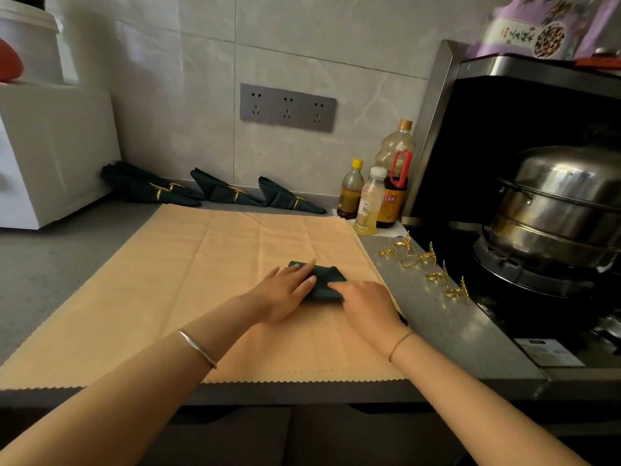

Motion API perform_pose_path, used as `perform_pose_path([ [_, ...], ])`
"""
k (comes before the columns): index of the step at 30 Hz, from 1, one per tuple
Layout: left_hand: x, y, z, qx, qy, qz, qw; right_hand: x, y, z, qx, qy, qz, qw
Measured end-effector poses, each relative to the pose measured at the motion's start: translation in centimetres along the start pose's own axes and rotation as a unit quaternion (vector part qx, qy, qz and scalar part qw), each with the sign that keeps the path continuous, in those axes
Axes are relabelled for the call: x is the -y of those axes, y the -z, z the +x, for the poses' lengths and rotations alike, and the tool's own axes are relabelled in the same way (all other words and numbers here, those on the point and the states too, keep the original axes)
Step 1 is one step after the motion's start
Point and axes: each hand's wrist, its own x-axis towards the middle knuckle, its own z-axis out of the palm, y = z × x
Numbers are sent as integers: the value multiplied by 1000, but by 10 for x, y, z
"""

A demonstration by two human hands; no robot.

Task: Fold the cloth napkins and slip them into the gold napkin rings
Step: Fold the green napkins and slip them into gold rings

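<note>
Grey kitchen worktop (50, 264) under a tiled wall, and a tan cloth mat (168, 280) is spread across the middle of the frame. Both hands are down on the dark green napkin (327, 279), right of centre on the mat. The left hand (285, 290) lies flat, fingers straight and slightly spread, pressing the napkin's left half. The right hand (366, 306) sits on the near right edge, knuckles up and fingers bent over the cloth; whether it pinches a fold or only presses, I cannot tell. The napkin itself is folded small and compact, a thick dark wedge mostly hidden under the two hands.

Over at the right, loose gold rings (433, 267) with little leaf sprigs lie scattered along the steel strip (437, 307) beside the mat. Up at the back, against the wall, finished napkins (232, 191) lie in a row, each with a gold ring round it. Bottles (369, 200) stand right of them, and a steel pot (554, 203) sits at far right.
</note>
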Motion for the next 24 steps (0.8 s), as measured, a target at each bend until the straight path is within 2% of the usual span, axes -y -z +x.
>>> perform_pose_path([
  [2,-5,5,-10,-76,-23,-43,996,-9,6,1,-18,-52,114,992],
  [4,-10,14,-21,-145,-49,-63,986,-18,14,5,-20,-123,263,957],
  [6,-13,25,-32,-181,-76,-24,980,-24,26,11,0,-197,420,886],
  [9,-12,32,-48,-196,-136,75,968,-26,42,18,120,-250,605,747],
  [11,-8,30,-56,-177,-179,135,958,-24,45,21,223,-238,627,707],
  [13,-1,26,-62,-133,-183,179,958,-19,41,26,301,-217,619,693],
  [16,9,17,-65,-35,-126,179,975,-12,28,35,362,-218,590,688],
  [18,14,9,-64,7,-95,152,984,-8,21,40,376,-224,570,695],
  [24,16,-2,-60,50,-47,99,993,-7,21,44,397,-225,547,702],
])
